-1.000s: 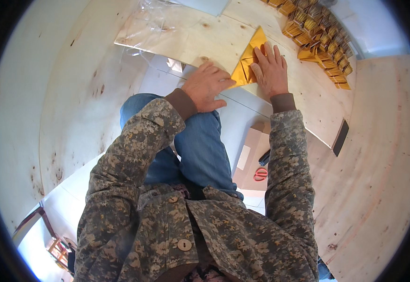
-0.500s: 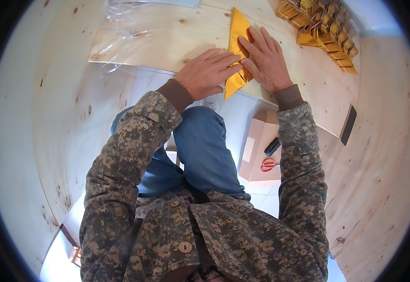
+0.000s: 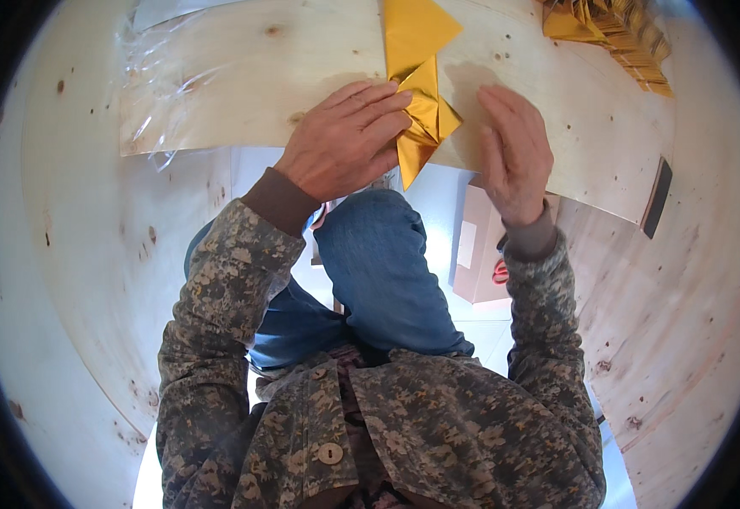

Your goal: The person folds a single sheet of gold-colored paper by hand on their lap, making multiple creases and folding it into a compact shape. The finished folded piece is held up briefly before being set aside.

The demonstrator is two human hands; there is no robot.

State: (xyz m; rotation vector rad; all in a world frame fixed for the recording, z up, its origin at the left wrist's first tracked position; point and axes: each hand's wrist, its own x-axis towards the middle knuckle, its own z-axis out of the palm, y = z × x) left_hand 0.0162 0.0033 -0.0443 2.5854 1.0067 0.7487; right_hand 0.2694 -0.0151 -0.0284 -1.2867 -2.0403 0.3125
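Left hand (image 3: pixel 343 140): fingers over folded gold paper (image 3: pixel 417 41) on the counter (image 3: pixel 302 64); grip cannot be told. Right hand (image 3: pixel 518 153): released, apart from the paper.

Left hand (image 3: pixel 344 136) lies palm down, extended fingers on the left edge of the shiny gold folded paper piece (image 3: pixel 419 95). Paper's pointed lower tip overhangs the pale knotty wooden counter (image 3: pixel 327 51). Right hand (image 3: pixel 518 157) is right of paper, apart from it, fingers loosely bent. Crinkled clear plastic film (image 3: pixel 166 85) at counter's left; bunched gold folded papers (image 3: pixel 620 41) upper right. Brown cardboard box (image 3: pixel 476 259) below, red scissors handle (image 3: pixel 500 271) partly behind right sleeve.
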